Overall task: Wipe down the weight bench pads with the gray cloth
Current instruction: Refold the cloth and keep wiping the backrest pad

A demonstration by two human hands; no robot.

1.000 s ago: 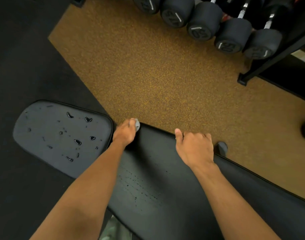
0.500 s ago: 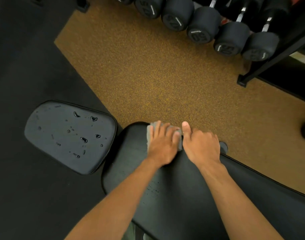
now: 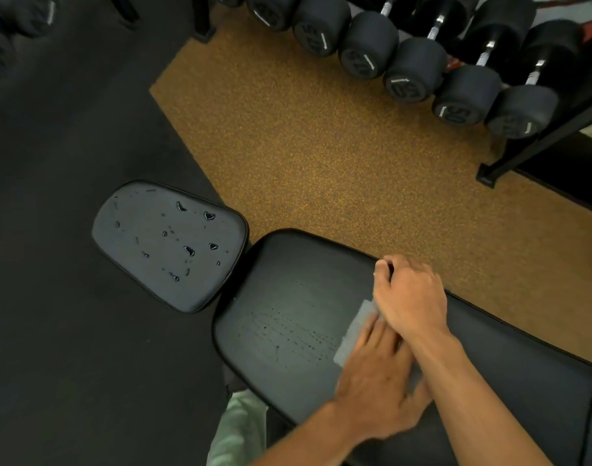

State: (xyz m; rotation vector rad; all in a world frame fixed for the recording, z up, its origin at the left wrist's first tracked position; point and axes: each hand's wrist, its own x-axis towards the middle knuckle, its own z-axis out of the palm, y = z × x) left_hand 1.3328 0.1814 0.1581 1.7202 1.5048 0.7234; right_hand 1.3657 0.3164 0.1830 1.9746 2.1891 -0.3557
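The long black back pad (image 3: 287, 297) of the bench runs from the centre to the lower right, with fine streaks of droplets across its middle. My left hand (image 3: 378, 378) lies flat with spread fingers on the gray cloth (image 3: 351, 334), pressing it onto this pad. My right hand (image 3: 408, 294) rests on the pad's far edge just beyond, fingers curled over the rim, and its wrist crosses over the left fingers. The smaller seat pad (image 3: 170, 243) sits to the left, dotted with water drops.
A rack of black dumbbells (image 3: 412, 68) stands at the top right on its black frame (image 3: 536, 142). Orange-speckled flooring (image 3: 321, 156) lies beyond the bench, dark rubber flooring (image 3: 52, 230) to the left. A pale green trouser leg (image 3: 240, 428) shows below the pad.
My left hand has dragged the cloth from the pad's far end toward me along the back pad. The right hand stayed on the far edge. The view shifted left.
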